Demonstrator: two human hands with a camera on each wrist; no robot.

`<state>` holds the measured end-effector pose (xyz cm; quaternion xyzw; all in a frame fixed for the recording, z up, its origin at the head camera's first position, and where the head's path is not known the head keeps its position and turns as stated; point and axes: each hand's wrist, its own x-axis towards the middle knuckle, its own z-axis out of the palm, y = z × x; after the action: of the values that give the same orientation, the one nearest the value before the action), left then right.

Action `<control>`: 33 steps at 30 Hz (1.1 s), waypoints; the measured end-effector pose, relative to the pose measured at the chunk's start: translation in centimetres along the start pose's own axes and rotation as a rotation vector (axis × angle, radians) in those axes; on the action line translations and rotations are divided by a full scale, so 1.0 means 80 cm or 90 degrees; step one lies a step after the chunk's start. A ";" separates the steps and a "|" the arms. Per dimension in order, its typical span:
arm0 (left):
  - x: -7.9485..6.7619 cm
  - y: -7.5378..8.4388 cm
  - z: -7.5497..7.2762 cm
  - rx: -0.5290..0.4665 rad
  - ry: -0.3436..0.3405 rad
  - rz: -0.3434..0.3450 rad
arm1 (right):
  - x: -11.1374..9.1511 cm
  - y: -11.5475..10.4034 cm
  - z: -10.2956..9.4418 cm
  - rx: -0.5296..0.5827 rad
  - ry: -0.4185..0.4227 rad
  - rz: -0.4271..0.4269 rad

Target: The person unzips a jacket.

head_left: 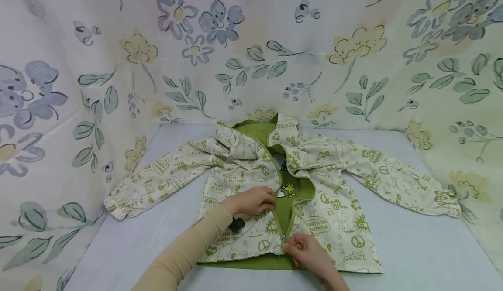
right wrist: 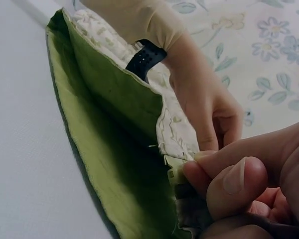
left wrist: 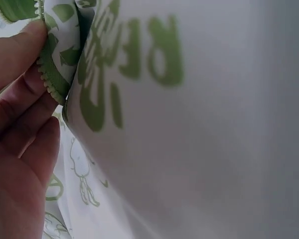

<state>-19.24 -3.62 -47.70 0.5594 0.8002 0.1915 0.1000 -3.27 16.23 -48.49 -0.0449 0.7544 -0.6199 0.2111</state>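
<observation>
Nearest the front edge of the worktop [head_left: 412,247], the right hand [head_left: 310,251] pinches the zip pull [head_left: 284,239] low on the front of one small hooded jacket [head_left: 338,221]; in the right wrist view the thumb and fingertips [right wrist: 241,177] are curled tight round a fold of the cream-and-green cloth at the hem. Just behind it and to the left, the left hand [head_left: 251,200] pinches the jacket's left front edge beside the open zip [head_left: 280,182]; the left wrist view shows its fingers [left wrist: 17,107] closed on the toothed green zip tape [left wrist: 52,82]. A tan sleeve [head_left: 184,249] covers that forearm, with one black strap [head_left: 236,224] at the wrist.

The jacket lies flat on its back in the middle of the worktop, hem towards the front edge, hood [head_left: 259,134] towards the back edge. It is cream with green printed words and symbols and has a green lining. The zip is joined only at the bottom and gapes above, showing a green garment [head_left: 288,190] with a small yellow figure inside. Its two sleeves spread outward, one cuff [head_left: 115,206] near the left edge, the other cuff [head_left: 448,206] near the right edge.

Behind and at both sides, one floral cloth [head_left: 251,42] with blue and yellow flowers hangs round the worktop.
</observation>
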 end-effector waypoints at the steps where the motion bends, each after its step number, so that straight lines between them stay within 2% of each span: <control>1: 0.000 0.000 0.000 -0.003 -0.001 -0.003 | 0.000 0.000 0.001 -0.005 0.001 0.004; 7: 0.000 -0.001 0.000 -0.003 0.002 -0.002 | -0.001 0.001 0.001 -0.012 0.001 0.022; 17: -0.002 -0.002 0.000 0.007 -0.003 -0.026 | -0.005 0.003 -0.001 -0.001 -0.005 0.026; 24: -0.003 -0.003 0.001 -0.009 -0.004 -0.028 | -0.006 0.003 0.000 -0.001 -0.002 0.020; 33: -0.004 -0.004 0.001 -0.010 0.008 -0.027 | -0.010 0.004 -0.001 -0.028 0.008 0.024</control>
<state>-19.33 -3.97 -47.94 0.5405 0.8109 0.1990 0.1037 -2.52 16.62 -48.58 -0.0313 0.7699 -0.5993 0.2171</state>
